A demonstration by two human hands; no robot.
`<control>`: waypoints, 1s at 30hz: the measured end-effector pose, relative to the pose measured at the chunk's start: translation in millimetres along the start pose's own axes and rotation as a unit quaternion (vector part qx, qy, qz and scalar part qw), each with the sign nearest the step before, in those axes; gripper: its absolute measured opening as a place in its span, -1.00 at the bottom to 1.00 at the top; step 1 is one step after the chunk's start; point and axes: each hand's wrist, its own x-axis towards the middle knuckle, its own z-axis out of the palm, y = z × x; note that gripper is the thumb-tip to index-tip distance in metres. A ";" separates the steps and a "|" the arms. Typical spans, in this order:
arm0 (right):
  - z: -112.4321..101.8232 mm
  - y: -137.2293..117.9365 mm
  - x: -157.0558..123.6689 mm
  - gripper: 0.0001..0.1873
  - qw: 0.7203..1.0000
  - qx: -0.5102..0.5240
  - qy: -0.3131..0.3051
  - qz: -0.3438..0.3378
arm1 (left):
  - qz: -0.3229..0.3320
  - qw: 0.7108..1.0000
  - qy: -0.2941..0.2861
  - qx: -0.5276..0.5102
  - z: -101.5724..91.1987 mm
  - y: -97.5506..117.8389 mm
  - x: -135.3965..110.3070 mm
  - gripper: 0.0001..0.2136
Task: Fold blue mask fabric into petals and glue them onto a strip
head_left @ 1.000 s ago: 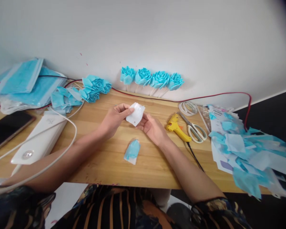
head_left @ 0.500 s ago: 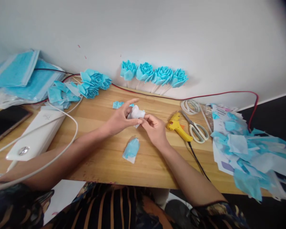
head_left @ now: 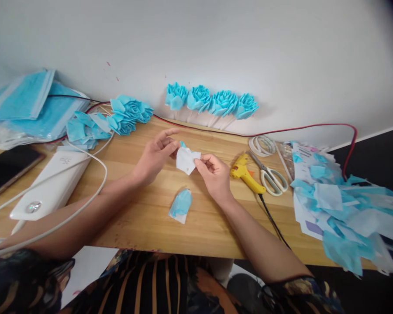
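A small petal-shaped piece of fabric (head_left: pixel 186 160), white on the side toward me with a bit of blue at its top, is held up between my hands above the table. My right hand (head_left: pixel 214 176) pinches its right edge between thumb and fingers. At its upper left edge, the thumb and index finger of my left hand (head_left: pixel 155 157) close together, the other fingers loosely curled. Below, on the wood, lies a light blue petal piece (head_left: pixel 181 204) with a white lower end.
Blue fabric roses on sticks (head_left: pixel 199 99) lean against the wall. More roses (head_left: pixel 127 114) and masks (head_left: pixel 19 98) are at left, near a white device (head_left: pixel 52 183) and phone (head_left: pixel 11 168). At right are a yellow glue gun (head_left: pixel 247 174), scissors (head_left: pixel 273 179), tape (head_left: pixel 262 146) and fabric scraps (head_left: pixel 334 200).
The fabric petal, curled up before, is now spread flatter with its white face showing. My left hand has drawn back leftward, its thumb moving up to the petal's upper edge.
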 end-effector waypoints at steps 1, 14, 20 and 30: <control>0.2 -0.2 0.3 -0.83 1.000 0.001 0.002 0.000 | -0.003 1.000 -0.009 -0.013 -0.3 -0.2 -0.7 -0.58; -0.1 0.2 1.3 -0.78 1.000 0.001 0.002 -0.027 | 0.024 0.993 0.001 0.118 3.0 3.4 -3.5 -0.74; -4.9 -2.6 0.7 -0.66 0.998 0.023 -0.010 -0.055 | 0.030 0.993 0.000 0.118 7.1 5.7 -7.2 -0.80; 0.3 -4.2 1.0 -0.77 0.996 0.003 0.076 -0.050 | 0.035 0.989 -0.024 0.140 6.6 5.5 -7.7 -0.81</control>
